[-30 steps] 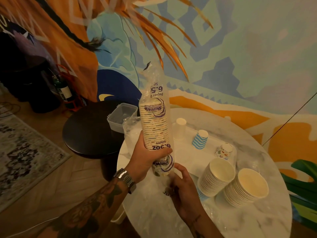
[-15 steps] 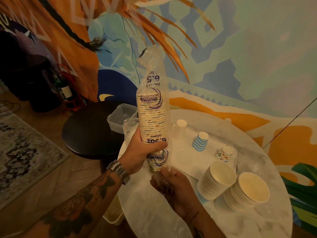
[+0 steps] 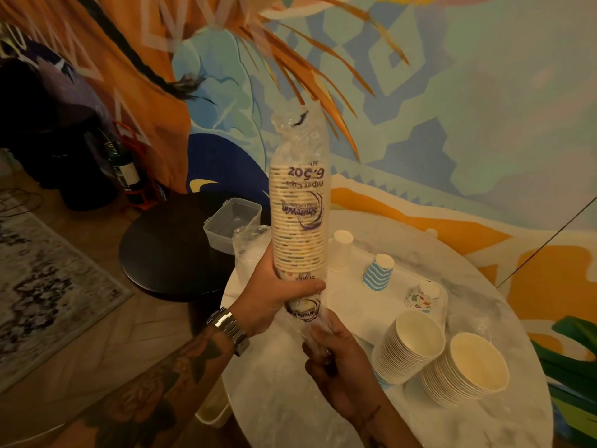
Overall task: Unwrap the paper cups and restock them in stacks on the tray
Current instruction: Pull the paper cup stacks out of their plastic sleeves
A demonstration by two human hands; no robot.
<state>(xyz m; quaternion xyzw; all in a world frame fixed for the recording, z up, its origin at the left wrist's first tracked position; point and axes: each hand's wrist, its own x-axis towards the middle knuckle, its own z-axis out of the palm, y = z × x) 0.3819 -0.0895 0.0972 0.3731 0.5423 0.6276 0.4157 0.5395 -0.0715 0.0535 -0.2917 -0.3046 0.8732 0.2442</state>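
A tall sleeve of paper cups in clear printed plastic stands upright above the white marble table. My left hand grips the sleeve near its lower end. Just below, my right hand pinches the loose plastic at the sleeve's bottom. On the white tray stand a white cup, a blue striped cup and a patterned cup, all upside down. Two unwrapped stacks of cups lie tilted at the tray's near right.
An empty plastic wrapper sits at the table's left edge. A clear plastic box rests on a dark round side table. A bottle stands on the floor at left, beside a rug. Green leaves reach in at right.
The sleeve has risen slightly and my right hand has drawn the bottom plastic downward, away from the cups.
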